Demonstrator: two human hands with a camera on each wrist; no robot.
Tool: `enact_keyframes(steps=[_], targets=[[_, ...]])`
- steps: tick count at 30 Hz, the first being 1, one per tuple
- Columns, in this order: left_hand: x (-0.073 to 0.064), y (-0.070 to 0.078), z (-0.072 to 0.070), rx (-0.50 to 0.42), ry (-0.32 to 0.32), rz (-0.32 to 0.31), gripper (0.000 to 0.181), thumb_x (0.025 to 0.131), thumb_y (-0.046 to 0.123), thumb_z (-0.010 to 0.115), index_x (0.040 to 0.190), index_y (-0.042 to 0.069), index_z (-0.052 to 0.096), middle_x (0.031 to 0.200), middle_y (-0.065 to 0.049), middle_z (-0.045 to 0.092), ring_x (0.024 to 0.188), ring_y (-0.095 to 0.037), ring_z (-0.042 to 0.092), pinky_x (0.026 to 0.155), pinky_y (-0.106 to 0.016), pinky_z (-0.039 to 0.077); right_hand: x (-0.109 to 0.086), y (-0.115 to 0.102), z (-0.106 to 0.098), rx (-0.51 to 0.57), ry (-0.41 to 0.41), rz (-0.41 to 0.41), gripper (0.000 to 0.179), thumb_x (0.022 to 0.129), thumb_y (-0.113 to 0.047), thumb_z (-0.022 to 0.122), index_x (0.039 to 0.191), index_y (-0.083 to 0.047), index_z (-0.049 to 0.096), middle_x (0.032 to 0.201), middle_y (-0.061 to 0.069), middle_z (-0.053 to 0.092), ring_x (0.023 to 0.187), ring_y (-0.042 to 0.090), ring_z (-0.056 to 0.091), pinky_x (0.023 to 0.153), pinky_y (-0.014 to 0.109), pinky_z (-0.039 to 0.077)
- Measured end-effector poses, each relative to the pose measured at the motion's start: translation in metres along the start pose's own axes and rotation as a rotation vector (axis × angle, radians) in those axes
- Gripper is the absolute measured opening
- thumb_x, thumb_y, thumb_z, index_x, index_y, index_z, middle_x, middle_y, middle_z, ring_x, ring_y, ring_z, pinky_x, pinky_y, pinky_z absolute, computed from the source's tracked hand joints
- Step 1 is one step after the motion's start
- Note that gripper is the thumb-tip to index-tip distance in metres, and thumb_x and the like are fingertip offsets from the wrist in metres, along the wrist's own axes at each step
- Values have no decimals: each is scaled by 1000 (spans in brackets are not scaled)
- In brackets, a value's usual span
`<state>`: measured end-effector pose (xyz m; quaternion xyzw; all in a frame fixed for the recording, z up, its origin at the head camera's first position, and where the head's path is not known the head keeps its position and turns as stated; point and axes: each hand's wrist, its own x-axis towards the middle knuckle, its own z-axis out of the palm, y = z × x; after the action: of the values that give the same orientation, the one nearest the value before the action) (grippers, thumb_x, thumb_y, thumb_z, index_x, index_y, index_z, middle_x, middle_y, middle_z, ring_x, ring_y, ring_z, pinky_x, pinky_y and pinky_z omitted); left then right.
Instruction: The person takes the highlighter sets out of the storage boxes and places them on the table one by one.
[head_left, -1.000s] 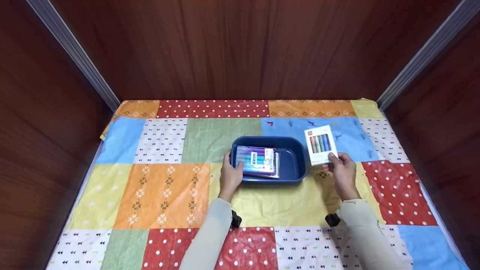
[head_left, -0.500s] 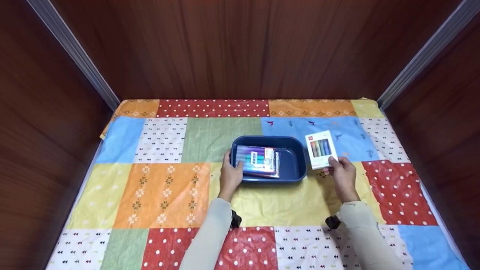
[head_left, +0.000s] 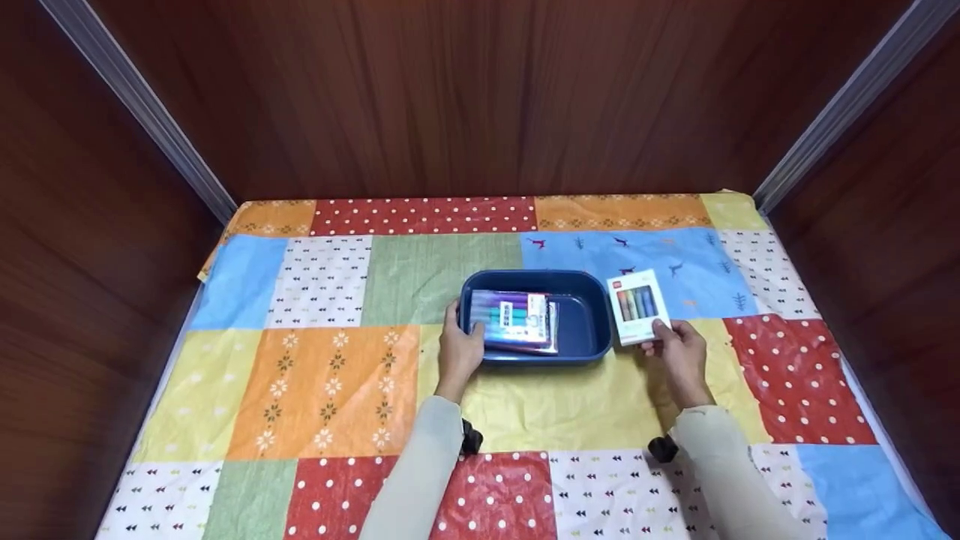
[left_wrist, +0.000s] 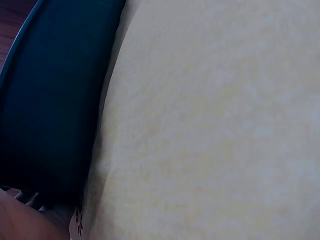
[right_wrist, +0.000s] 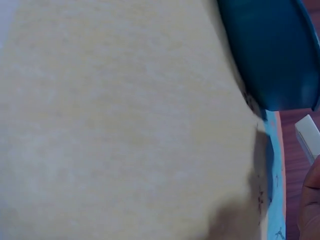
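Observation:
A dark blue plastic bin (head_left: 592, 341) stands on the cloth in the middle of the head view. My left hand (head_left: 460, 349) grips its left end, thumb over the rim and fingers along the outside wall. Inside, on the left, lies a clear pack of coloured pens (head_left: 510, 319), partly covering another flat pack (head_left: 553, 330). To the right of the bin my right hand (head_left: 681, 360) pinches the lower right corner of a white box of coloured pens (head_left: 637, 306), its windowed face up. The box is raised above the cloth, beside the bin's right rim. In the right wrist view only its white edge (right_wrist: 310, 135) shows.
A patchwork-patterned cloth (head_left: 330, 390) covers the table. Dark wood panels (head_left: 480, 97) stand behind it and on both sides, with metal strips at the corners. A small black device (head_left: 662, 450) sits at each wrist.
My right hand has brought the white box lower in the view and slightly left, nearer the bin's rim. My left hand keeps its grip on the bin. The head view has shifted slightly.

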<state>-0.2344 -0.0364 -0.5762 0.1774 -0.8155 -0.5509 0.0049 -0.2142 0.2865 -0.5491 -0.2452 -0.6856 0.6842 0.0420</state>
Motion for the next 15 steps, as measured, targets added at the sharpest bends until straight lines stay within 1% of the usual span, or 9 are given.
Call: enact_keyframes(steps=[6,9,13,15], targets=[[1,-1,0,-8,5,2,58,96,25,59,151,25,41,133,-13,66,112,-31,64,93,-53,49,-1,6,4,-16,4,7,18,103,-17,53,107,0,53,68,-6,63,56,5,59,58,20,52],[2,-2,0,-12,8,3,58,96,25,59,151,25,41,132,-13,66,112,-32,64,93,-53,49,-2,8,5,16,-4,24,17,103,-16,53,107,1,53,69,-5,63,55,5,59,57,20,51],[2,-2,0,-14,0,-2,58,96,25,59,151,25,41,132,-13,66,111,-32,64,93,-54,49,-3,13,7,91,3,33,15,103,-14,54,105,1,53,70,-3,64,54,7,58,55,21,50],[3,-2,0,-15,-1,-4,58,96,24,58,152,25,41,134,-14,65,115,-34,64,94,-54,49,-3,15,8,113,4,28,15,102,-14,55,103,1,54,69,-2,65,53,7,58,54,22,50]])
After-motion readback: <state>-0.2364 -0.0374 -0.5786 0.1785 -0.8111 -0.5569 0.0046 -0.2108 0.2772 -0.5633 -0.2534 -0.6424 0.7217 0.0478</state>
